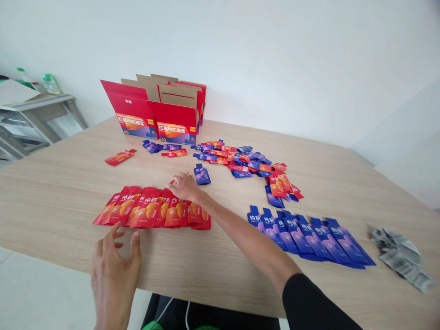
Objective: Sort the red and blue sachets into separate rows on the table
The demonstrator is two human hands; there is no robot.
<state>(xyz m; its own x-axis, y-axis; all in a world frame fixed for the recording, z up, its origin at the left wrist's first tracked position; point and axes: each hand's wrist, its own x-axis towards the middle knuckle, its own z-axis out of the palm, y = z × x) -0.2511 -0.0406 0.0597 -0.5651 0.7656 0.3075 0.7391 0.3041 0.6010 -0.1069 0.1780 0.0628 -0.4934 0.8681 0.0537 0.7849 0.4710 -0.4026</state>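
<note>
Several red spouted pouches (146, 211) lie overlapping in a row on the table. My left hand (117, 261) is at the near edge of this row, thumb and fingers apart, with the fingertips close to or touching the pouches. Across the far edge of the row reaches my right hand (185, 187), its fingers loosely bent and no pouch visible in them. Whether it touches the pouch tops is hard to see. A single blue pouch (201, 175) lies just beyond it. To the right, blue pouches (304, 236) overlap in a second row, partly behind my right forearm.
Open red cartons (177, 121) stand at the back. A mixed heap of red and blue pouches (240, 160) spreads across the middle. One red pouch (120, 157) lies apart at left. Crumpled, patterned strips (400, 256) lie at right on the wooden table (213, 279).
</note>
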